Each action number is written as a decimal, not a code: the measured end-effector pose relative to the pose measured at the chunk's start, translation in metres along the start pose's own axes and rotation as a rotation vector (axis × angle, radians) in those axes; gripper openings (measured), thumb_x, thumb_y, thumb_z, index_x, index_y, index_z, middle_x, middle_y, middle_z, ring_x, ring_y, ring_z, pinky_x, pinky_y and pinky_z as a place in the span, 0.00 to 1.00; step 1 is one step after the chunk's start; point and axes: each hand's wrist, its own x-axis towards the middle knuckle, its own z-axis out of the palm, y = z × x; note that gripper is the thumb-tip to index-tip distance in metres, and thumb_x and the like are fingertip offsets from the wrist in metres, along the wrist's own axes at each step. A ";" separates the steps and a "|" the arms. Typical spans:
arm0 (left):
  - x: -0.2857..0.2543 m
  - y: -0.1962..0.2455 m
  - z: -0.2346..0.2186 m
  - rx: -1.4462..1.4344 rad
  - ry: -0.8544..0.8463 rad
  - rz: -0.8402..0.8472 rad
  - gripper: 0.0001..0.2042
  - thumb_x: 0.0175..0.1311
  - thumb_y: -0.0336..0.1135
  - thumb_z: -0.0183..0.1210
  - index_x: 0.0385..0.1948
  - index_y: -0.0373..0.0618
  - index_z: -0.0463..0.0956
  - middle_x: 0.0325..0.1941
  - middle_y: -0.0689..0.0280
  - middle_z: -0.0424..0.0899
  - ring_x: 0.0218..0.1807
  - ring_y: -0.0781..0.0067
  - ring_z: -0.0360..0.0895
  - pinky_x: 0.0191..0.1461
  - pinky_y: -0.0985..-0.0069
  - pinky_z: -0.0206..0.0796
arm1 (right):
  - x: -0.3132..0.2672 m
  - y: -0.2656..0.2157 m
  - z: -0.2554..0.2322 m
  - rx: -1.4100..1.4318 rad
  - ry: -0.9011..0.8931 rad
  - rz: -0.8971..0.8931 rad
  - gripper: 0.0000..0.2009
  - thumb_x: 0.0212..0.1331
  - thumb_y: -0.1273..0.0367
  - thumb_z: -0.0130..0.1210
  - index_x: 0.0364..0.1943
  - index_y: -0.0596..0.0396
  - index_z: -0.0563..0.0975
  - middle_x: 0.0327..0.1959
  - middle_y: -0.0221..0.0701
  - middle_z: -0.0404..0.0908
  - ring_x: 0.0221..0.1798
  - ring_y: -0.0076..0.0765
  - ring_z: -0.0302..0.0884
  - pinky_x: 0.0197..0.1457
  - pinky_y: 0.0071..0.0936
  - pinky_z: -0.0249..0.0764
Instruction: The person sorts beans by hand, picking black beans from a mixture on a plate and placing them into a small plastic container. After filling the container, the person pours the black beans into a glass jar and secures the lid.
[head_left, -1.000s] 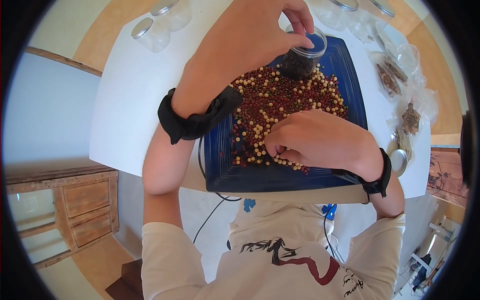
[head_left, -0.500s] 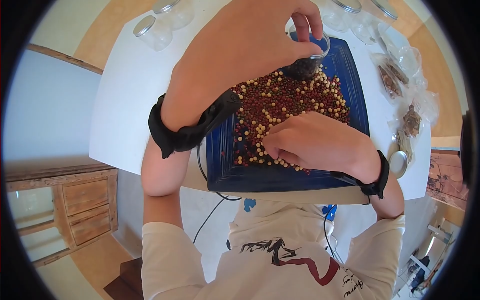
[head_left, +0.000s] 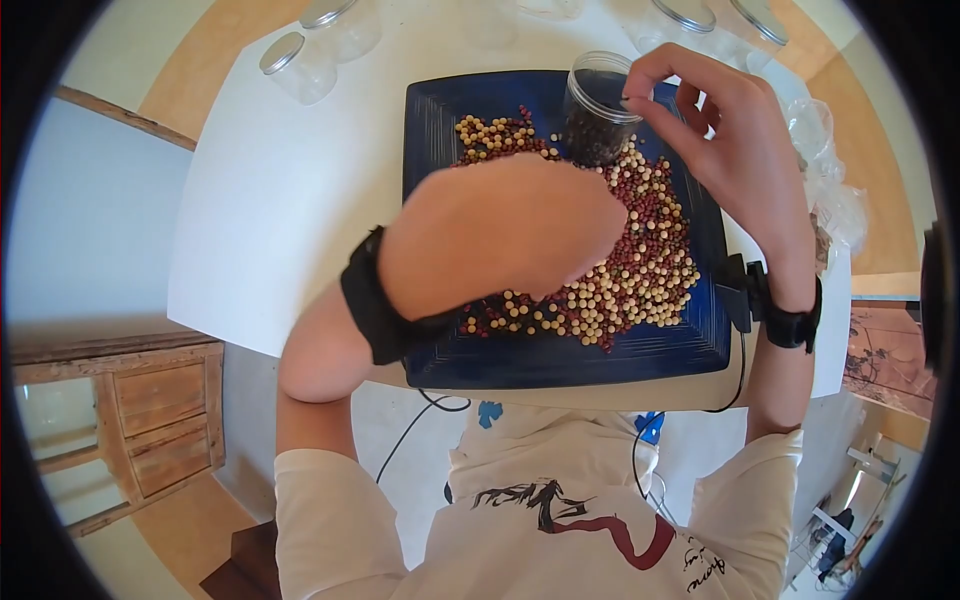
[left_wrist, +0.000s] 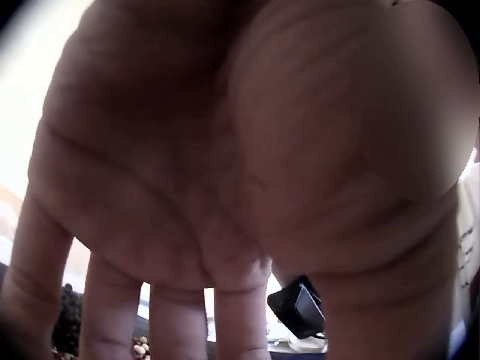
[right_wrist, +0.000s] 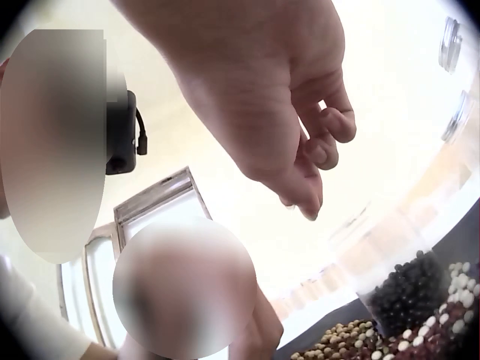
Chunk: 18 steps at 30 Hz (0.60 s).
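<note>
A clear jar [head_left: 597, 115] partly filled with black beans [right_wrist: 409, 289] stands at the far part of a blue tray [head_left: 560, 370]. Mixed beans [head_left: 650, 270], red, cream and greenish, spread over the tray. My right hand [head_left: 735, 150] is raised at the jar's right side, thumb and index fingertips together right at its rim. A small dark spot shows at those tips; I cannot tell whether it is a bean. My left hand [head_left: 510, 225] is over the mixed beans, blurred, hiding many of them. Its fingers [left_wrist: 109, 300] reach straight down in the left wrist view, their tips out of frame.
Lidded glass jars [head_left: 300, 68] stand at the table's far left, and more jars [head_left: 685, 15] at the far right. Clear plastic bags [head_left: 835, 215] lie along the right side. A black cable [head_left: 440, 403] hangs at the near edge of the white table [head_left: 260, 200].
The left hand has left the jar's rim and come back over the mixed beans. From the near beans, the right hand has risen to the jar's right side.
</note>
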 end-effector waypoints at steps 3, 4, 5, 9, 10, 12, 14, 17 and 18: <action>0.002 0.004 0.015 0.006 -0.052 0.012 0.04 0.49 0.24 0.64 0.26 0.45 0.82 0.27 0.62 0.84 0.35 0.53 0.84 0.36 0.62 0.73 | 0.001 0.005 0.009 -0.042 0.048 -0.017 0.06 0.62 0.73 0.66 0.40 0.51 0.81 0.34 0.32 0.86 0.27 0.44 0.77 0.33 0.38 0.73; 0.002 0.004 0.019 0.011 -0.069 0.012 0.04 0.48 0.23 0.63 0.26 0.45 0.82 0.27 0.61 0.84 0.35 0.53 0.84 0.36 0.62 0.73 | 0.001 0.010 0.013 -0.043 0.050 -0.013 0.06 0.62 0.73 0.66 0.40 0.51 0.81 0.34 0.32 0.86 0.27 0.44 0.77 0.33 0.38 0.73; 0.002 0.002 0.025 -0.029 -0.027 0.059 0.04 0.48 0.23 0.63 0.25 0.44 0.82 0.28 0.60 0.84 0.34 0.52 0.84 0.35 0.62 0.72 | 0.001 0.015 0.018 -0.054 0.100 -0.069 0.06 0.63 0.73 0.67 0.40 0.51 0.81 0.33 0.28 0.85 0.25 0.35 0.70 0.31 0.34 0.68; 0.003 -0.007 0.045 -0.067 0.028 0.108 0.03 0.46 0.22 0.63 0.23 0.41 0.82 0.27 0.58 0.85 0.32 0.52 0.84 0.33 0.62 0.71 | 0.000 0.019 0.020 -0.077 0.160 -0.114 0.06 0.64 0.72 0.68 0.41 0.52 0.82 0.32 0.24 0.85 0.23 0.28 0.63 0.30 0.31 0.64; 0.005 -0.006 0.046 -0.067 0.031 0.109 0.03 0.45 0.22 0.63 0.22 0.41 0.82 0.26 0.58 0.85 0.31 0.52 0.83 0.32 0.62 0.71 | -0.001 0.020 0.019 -0.078 0.163 -0.108 0.06 0.64 0.72 0.68 0.41 0.52 0.82 0.32 0.24 0.85 0.23 0.28 0.63 0.30 0.31 0.64; 0.007 -0.005 0.045 -0.060 0.018 0.112 0.02 0.45 0.22 0.63 0.21 0.41 0.82 0.25 0.57 0.85 0.29 0.51 0.83 0.31 0.62 0.70 | -0.001 0.019 0.018 -0.090 0.145 -0.104 0.06 0.64 0.72 0.68 0.41 0.51 0.81 0.33 0.24 0.86 0.23 0.28 0.63 0.30 0.32 0.64; 0.008 -0.003 0.042 -0.054 0.005 0.113 0.02 0.44 0.22 0.63 0.19 0.40 0.82 0.23 0.57 0.84 0.27 0.51 0.82 0.30 0.62 0.70 | -0.001 0.009 0.014 -0.063 0.112 -0.027 0.06 0.64 0.72 0.68 0.41 0.51 0.82 0.33 0.24 0.85 0.23 0.27 0.63 0.29 0.31 0.64; 0.010 -0.002 0.042 -0.041 -0.012 0.121 0.02 0.43 0.22 0.64 0.19 0.40 0.82 0.22 0.57 0.85 0.26 0.51 0.82 0.30 0.62 0.70 | -0.002 0.004 0.002 -0.008 0.070 0.022 0.05 0.64 0.72 0.68 0.39 0.51 0.82 0.32 0.21 0.84 0.24 0.23 0.63 0.29 0.28 0.62; 0.009 -0.001 0.041 -0.036 -0.017 0.124 0.03 0.43 0.21 0.63 0.19 0.40 0.83 0.23 0.57 0.85 0.27 0.51 0.82 0.30 0.62 0.70 | -0.002 0.002 -0.003 0.017 0.063 -0.003 0.04 0.64 0.73 0.68 0.38 0.51 0.83 0.32 0.19 0.84 0.25 0.20 0.63 0.29 0.26 0.61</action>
